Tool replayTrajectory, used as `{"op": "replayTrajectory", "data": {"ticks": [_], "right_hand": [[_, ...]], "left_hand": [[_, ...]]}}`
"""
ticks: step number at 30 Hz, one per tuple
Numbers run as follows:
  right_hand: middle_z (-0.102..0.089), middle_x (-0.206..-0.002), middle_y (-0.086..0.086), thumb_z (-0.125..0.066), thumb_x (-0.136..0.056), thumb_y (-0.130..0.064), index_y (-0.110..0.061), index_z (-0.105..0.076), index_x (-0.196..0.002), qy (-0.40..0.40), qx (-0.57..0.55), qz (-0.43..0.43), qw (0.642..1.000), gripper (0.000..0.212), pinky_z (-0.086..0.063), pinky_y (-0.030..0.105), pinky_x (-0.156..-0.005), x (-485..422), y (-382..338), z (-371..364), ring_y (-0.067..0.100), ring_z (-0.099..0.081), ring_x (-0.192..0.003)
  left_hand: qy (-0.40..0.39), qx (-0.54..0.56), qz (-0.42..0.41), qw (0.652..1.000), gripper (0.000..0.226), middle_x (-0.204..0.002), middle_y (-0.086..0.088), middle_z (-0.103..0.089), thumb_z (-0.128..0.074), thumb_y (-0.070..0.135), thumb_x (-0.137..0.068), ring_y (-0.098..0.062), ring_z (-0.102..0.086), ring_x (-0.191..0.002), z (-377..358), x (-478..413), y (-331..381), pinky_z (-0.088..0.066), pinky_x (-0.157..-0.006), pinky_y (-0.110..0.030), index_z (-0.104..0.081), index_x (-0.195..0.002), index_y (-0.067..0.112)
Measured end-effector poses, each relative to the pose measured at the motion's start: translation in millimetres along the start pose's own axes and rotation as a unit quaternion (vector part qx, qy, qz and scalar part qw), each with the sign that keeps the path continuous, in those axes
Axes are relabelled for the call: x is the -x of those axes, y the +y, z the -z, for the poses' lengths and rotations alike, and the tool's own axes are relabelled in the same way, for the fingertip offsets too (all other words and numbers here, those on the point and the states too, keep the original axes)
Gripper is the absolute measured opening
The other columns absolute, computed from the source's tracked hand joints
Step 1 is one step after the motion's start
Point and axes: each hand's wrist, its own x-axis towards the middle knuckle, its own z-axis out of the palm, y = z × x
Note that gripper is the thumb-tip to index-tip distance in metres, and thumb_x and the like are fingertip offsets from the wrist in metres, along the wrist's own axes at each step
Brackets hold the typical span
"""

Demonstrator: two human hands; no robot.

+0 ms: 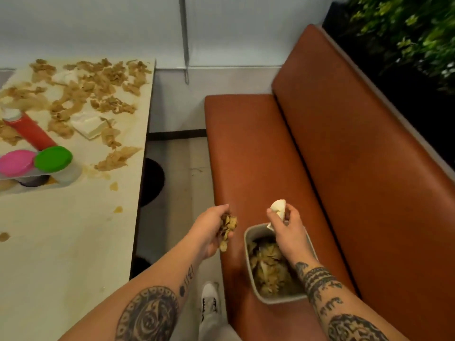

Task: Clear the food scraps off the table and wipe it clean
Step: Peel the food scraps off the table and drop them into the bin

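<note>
The left hand (pixel 209 232) has its fingers curled round a clump of food scraps (pixel 228 227), held at the edge of the bench seat (pixel 246 143), just short of the grey bin (pixel 249 264). The bin stands on the seat to that hand's right, its long axis running away from the person, already part full. The right hand (pixel 288 230) hovers over the bin's far end, fingers pinching a white wad (pixel 278 207), probably a crumpled napkin. Many loose scraps (pixel 98 89) lie on the tabletop (pixel 61 254), well apart to the left, so clearing looks far from done
</note>
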Motion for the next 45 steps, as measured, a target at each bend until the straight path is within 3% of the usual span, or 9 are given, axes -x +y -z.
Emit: {"op": "replayTrajectory", "data": {"ticks": [7, 12, 17, 20, 24, 28, 38, 43, 45], "right_hand": [[-0.049, -0.151, -0.001, -0.064, -0.092, -0.057, -0.023, -0.038, -0.155, -0.057, 0.025, -0.073, 0.995, 0.076, -0.039, 0.03, -0.104, 2.9, 63.2, 44.1, 0.016, -0.05, -0.13], [-0.048, -0.152, 0.002, -0.064, -0.091, -0.059, -0.02, -0.042, -0.152, -0.023, 0.035, -0.089, 0.995, 0.076, -0.04, 0.038, -0.114, -4.7, 87.9, 50.6, 0.019, -0.048, -0.137], [-0.056, -0.129, 0.001, -0.062, -0.096, -0.025, -0.02, -0.06, -0.13, 0.09, 0.154, -0.036, 0.983, 0.034, -0.042, 0.029, -0.099, -2.4, 91.9, 59.9, 0.02, -0.053, -0.119], [-0.051, -0.133, 0.004, -0.059, -0.092, -0.019, -0.022, -0.056, -0.134, 0.1, 0.23, -0.043, 0.967, 0.042, -0.041, 0.04, -0.104, -4.5, 97.7, 59.4, 0.027, -0.043, -0.127], [-0.047, -0.141, 0.007, -0.056, -0.091, -0.014, -0.024, -0.046, -0.143, 0.064, 0.278, -0.123, 0.951, 0.054, -0.042, 0.045, -0.102, -9.5, 103.8, 52.3, 0.033, -0.046, -0.129], [-0.046, -0.144, 0.01, -0.056, -0.089, -0.006, -0.022, -0.042, -0.148, 0.042, 0.279, -0.136, 0.95, 0.064, -0.045, 0.045, -0.103, -21.0, 102.6, 46.5, 0.035, -0.05, -0.129], [-0.059, -0.131, 0.016, -0.052, -0.09, -0.008, -0.018, -0.059, -0.137, 0.062, 0.215, -0.076, 0.972, 0.049, -0.054, 0.037, -0.089, -64.8, 52.7, 38.7, 0.034, -0.061, -0.11], [-0.06, -0.134, 0.014, -0.05, -0.094, -0.01, -0.019, -0.061, -0.136, 0.081, 0.173, -0.039, 0.981, 0.045, -0.05, 0.034, -0.093, -113.7, 14.7, 14.9, 0.031, -0.061, -0.114], [-0.059, -0.136, 0.013, -0.05, -0.095, -0.01, -0.021, -0.061, -0.136, 0.088, 0.161, -0.034, 0.982, 0.044, -0.047, 0.032, -0.095, -142.8, -0.6, 3.3, 0.03, -0.059, -0.118]], "left_hand": [[-0.051, -0.055, 0.047, 0.996, 0.034, -0.112, -0.013, -0.073, -0.056, 0.041, -0.101, -0.028, -0.071, -0.1, -86.4, -10.9, -37.2, -0.059, -0.089, -0.042, -0.069, -0.115, 0.012], [-0.051, -0.119, 0.042, 0.991, 0.049, -0.151, -0.001, -0.05, -0.052, 0.037, -0.105, -0.027, -0.043, -0.142, -93.2, -20.0, -48.8, -0.04, -0.11, -0.046, -0.047, -0.149, 0.017], [0.028, -0.236, -0.035, 0.971, 0.018, -0.104, -0.006, -0.065, -0.054, 0.025, -0.101, -0.023, -0.061, -0.09, -79.7, -26.7, -53.7, -0.057, -0.08, -0.039, -0.065, -0.112, 0.015], [0.107, -0.366, -0.088, 0.92, 0.015, -0.098, -0.008, -0.07, -0.054, 0.028, -0.097, -0.027, -0.067, -0.087, -65.5, -35.2, -58.8, -0.06, -0.08, -0.043, -0.065, -0.099, 0.018], [0.14, -0.43, -0.079, 0.888, 0.028, -0.109, -0.003, -0.062, -0.062, 0.028, -0.087, -0.026, -0.066, -0.091, -47.3, -46.3, -68.8, -0.061, -0.079, -0.041, -0.053, -0.113, 0.023], [0.066, -0.394, 0.026, 0.917, 0.047, -0.109, -0.007, -0.065, -0.064, 0.02, -0.076, -0.032, -0.067, -0.096, -34.1, -65.3, -92.1, -0.064, -0.077, -0.047, -0.049, -0.121, 0.025], [0.035, -0.271, -0.094, 0.957, 0.059, -0.108, 0.005, -0.067, -0.052, -0.002, -0.09, -0.022, -0.064, -0.105, -33.6, -28.3, -36.8, -0.059, -0.09, -0.042, -0.051, -0.14, 0.029], [0.023, -0.255, -0.115, 0.96, 0.062, -0.102, 0.005, -0.061, -0.05, 0.0, -0.098, -0.018, -0.064, -0.096, -29.1, -36.9, 17.0, -0.047, -0.059, -0.02, -0.041, -0.15, 0.032], [0.022, -0.243, -0.118, 0.963, 0.061, -0.103, 0.006, -0.061, -0.052, 0.004, -0.1, -0.012, -0.06, -0.089, -28.6, -55.1, 42.9, -0.047, -0.059, -0.02, -0.039, -0.152, 0.033]]}}
